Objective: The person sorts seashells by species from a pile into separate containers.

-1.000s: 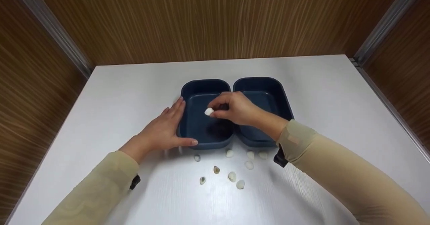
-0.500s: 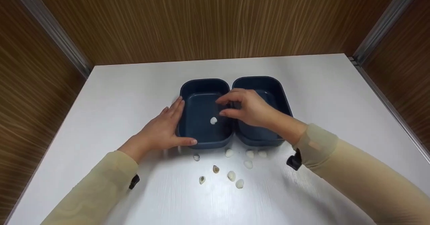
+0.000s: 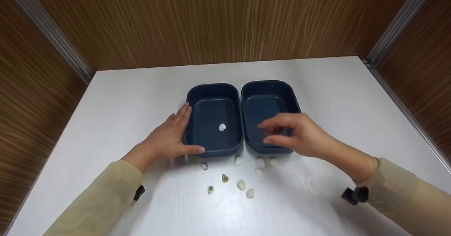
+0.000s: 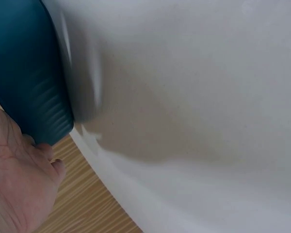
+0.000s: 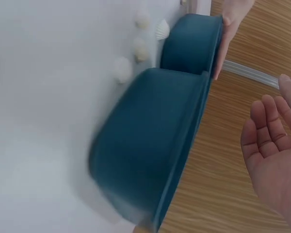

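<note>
Two dark blue rectangular boxes stand side by side, the left box [image 3: 208, 114] and the right box [image 3: 262, 105]. One white seashell [image 3: 222, 127] lies on the left box's floor. My left hand [image 3: 165, 137] rests against the left box, straight fingers along its side and thumb at its front corner; the left wrist view shows the palm beside the box wall [image 4: 31, 73]. Above the right box's front right corner hovers my right hand [image 3: 299, 134], holding nothing. Its fingers are loosely bent, thumb apart, as the right wrist view confirms with a bare palm [image 5: 276, 165].
In front of the boxes several pale seashells [image 3: 241, 185] lie scattered on the white table [image 3: 141, 91]. Darker are the brown shell [image 3: 225, 178], the greenish shell [image 3: 210, 189] and the grey shell [image 3: 204, 166]. Wood-grain panels [image 3: 225, 24] wall in the table's back and sides.
The right hand let go of the white seashell, which now lies in the left box. That hand then moved right and toward the front. My left hand stays at the left box.
</note>
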A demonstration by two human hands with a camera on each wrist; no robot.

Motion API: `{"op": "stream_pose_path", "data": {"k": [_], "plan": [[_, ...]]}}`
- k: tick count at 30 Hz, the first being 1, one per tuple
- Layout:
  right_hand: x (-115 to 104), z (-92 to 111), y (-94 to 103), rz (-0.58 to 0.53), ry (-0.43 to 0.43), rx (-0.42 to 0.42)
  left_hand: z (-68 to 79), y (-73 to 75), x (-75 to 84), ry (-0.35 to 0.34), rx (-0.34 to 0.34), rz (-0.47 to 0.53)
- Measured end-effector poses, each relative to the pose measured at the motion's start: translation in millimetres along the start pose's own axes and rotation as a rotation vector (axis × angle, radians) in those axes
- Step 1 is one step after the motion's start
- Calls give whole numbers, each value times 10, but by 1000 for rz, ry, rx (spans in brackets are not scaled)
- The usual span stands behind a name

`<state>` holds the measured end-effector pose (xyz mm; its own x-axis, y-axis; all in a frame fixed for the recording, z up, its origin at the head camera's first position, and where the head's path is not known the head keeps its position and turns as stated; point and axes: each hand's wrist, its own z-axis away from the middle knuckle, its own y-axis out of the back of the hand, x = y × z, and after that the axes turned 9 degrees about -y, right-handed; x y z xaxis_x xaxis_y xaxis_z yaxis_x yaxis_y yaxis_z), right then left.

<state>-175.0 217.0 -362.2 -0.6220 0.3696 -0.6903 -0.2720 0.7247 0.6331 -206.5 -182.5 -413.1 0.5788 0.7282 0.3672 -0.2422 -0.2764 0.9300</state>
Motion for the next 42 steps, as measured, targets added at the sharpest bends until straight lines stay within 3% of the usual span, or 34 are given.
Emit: {"op": "stream_pose_path", "data": {"k": [9,20,27,42], "plan": [[62,416,21,-17,-64,-4,-6,-6,-8,1,2,-2],[244,722,-139,-69,-175,-71,-17,-9,-20,13,-18,-6],[325,827,-242,-105,-242,-140,-6,5,-7,20,-21,-1],[483,849,-341,-104,-283,-158,-7,-20,-19,3,-6,-4]]}}
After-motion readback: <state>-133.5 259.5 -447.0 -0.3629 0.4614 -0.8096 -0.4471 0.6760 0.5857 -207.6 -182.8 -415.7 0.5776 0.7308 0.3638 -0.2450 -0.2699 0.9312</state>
